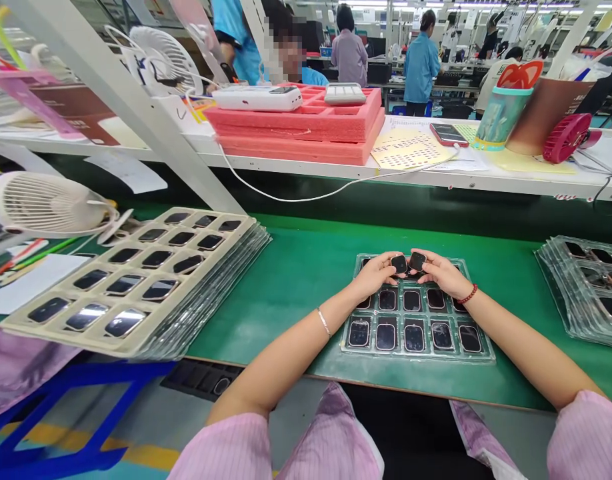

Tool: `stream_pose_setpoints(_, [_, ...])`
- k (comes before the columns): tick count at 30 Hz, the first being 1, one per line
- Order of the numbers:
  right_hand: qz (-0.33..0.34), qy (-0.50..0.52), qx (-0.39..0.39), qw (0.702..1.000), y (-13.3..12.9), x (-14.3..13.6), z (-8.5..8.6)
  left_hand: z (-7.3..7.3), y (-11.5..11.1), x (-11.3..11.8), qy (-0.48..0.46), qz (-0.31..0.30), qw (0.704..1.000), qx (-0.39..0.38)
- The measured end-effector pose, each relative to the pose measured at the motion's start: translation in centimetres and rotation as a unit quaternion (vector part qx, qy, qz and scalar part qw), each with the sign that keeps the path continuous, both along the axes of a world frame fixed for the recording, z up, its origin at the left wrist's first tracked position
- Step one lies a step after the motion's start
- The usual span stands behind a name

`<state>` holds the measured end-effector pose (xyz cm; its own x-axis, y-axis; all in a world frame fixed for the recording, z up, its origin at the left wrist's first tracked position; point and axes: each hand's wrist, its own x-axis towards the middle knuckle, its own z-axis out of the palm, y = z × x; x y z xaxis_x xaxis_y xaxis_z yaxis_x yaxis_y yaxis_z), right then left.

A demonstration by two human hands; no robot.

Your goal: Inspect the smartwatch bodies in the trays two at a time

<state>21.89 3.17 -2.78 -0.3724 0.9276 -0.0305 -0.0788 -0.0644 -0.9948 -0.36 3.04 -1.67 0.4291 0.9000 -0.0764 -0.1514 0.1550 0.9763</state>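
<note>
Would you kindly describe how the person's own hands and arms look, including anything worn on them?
The left hand is bare, with a thin silvery bracelet above the wrist. The right hand is bare too, with a dark red beaded bracelet. Light pink sleeves with fine stripes end near the elbows.
</note>
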Motion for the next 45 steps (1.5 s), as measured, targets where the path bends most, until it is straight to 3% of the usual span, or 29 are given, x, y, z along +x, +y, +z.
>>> stream_pose_setpoints(5, [-0.001,-0.017,0.030,0.999,-0.3,-0.1,0.4,0.3,0.1,0.5,0.054,-0.009,0.998,0.011])
stream_pose_setpoints(11, [-0.019,-0.045,0.052,0.997,-0.9,-0.3,1.0,-0.1,-0.4,0.5,0.031,0.021,0.999,0.034])
stream_pose_setpoints(24, [-0.023,-0.066,0.057,0.996,-1.7,-0.4,1.8,-0.3,-0.9,0.3,0.052,0.022,0.996,0.076])
stream_pose_setpoints(45, [-0.011,-0.099,0.077,0.992,-1.5,-0.4,1.3,-0.2,-1.2,0.5,0.039,0.041,0.995,0.076])
